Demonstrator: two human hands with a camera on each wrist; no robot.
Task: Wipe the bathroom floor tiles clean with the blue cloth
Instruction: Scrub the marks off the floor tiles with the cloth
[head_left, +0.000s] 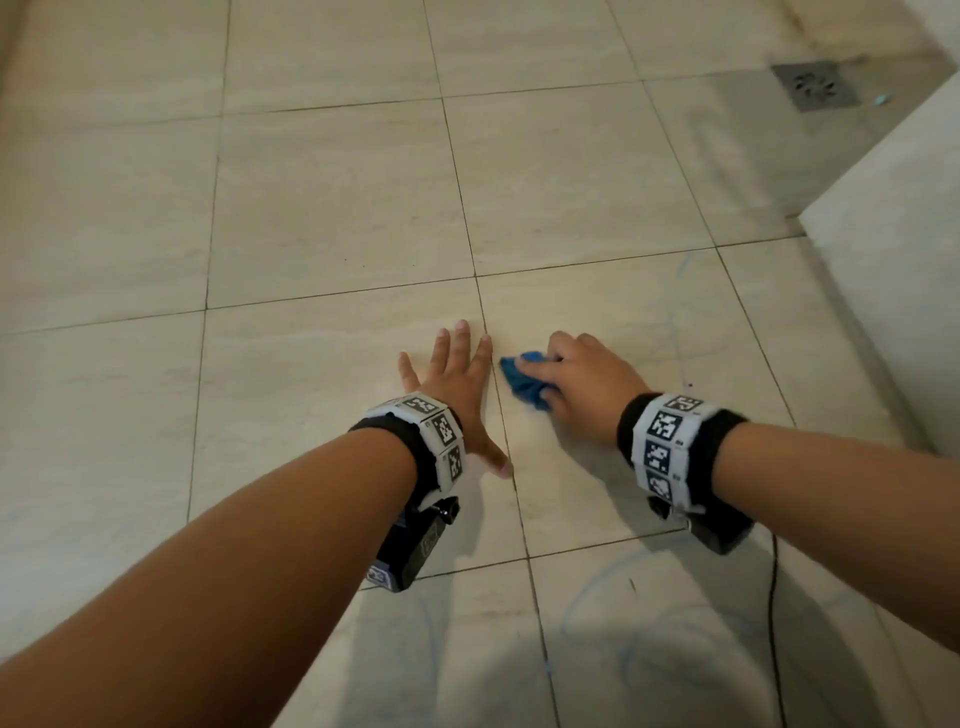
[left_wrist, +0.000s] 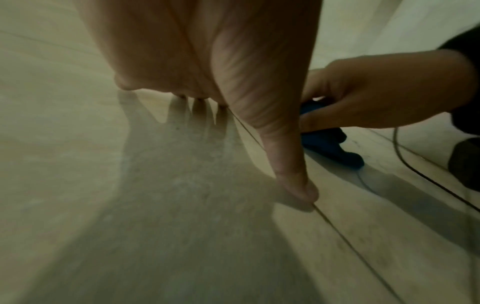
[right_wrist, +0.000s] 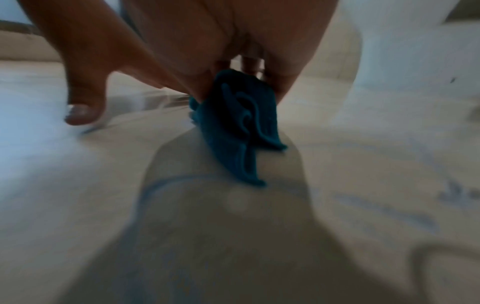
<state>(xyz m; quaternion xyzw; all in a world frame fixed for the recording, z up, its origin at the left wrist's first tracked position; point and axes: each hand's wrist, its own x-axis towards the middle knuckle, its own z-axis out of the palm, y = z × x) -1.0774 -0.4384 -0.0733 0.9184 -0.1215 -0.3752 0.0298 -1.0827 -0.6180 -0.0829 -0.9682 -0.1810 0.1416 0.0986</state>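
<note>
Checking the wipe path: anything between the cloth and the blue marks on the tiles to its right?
Nothing visible. The right hand holds the blue cloth on the tile; the faint blue marks lie on bare floor beyond it. The left hand rests flat on the other side, across the grout line.

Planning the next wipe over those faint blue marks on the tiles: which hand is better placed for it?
The right hand: it already grips the blue cloth against the floor, with faint blue marks just beyond it. The left hand lies flat on the tile, fingers spread, holding nothing.
</note>
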